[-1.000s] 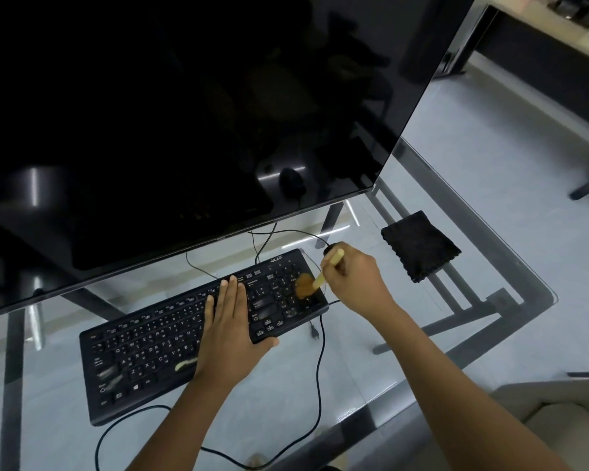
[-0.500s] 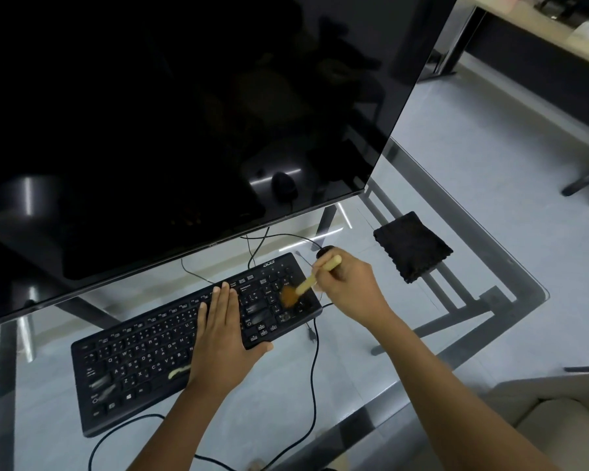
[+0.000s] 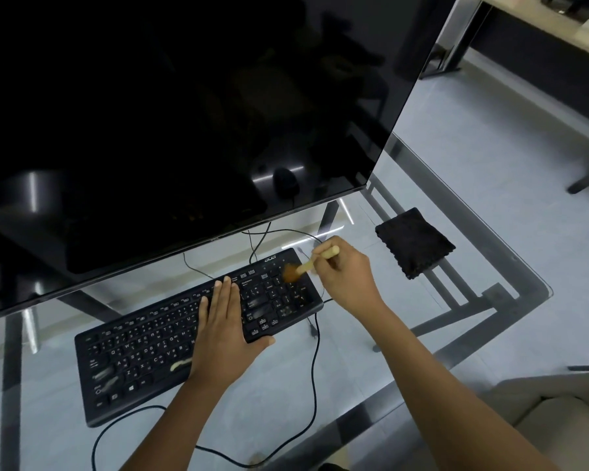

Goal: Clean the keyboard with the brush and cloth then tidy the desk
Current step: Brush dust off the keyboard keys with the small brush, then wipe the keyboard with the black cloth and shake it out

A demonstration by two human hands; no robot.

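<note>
Low in the frame, a black cable [image 3: 315, 375] looping over the glass desk [image 3: 320, 419]. Above it, centre, left hand [image 3: 223, 329] flat, fingers straight, pressing on the black keyboard [image 3: 143, 351]. Further up and right, right hand [image 3: 349, 277] pinching the brush [image 3: 306, 265], bristles touching the keyboard's upper right keys. Beyond, right of centre, black cloth [image 3: 413, 243] lying apart. Filling the upper left, dark monitor [image 3: 167, 113].

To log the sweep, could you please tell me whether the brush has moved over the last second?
Yes: against the keyboard, the brush has shifted up the number pad toward the far edge.
</note>
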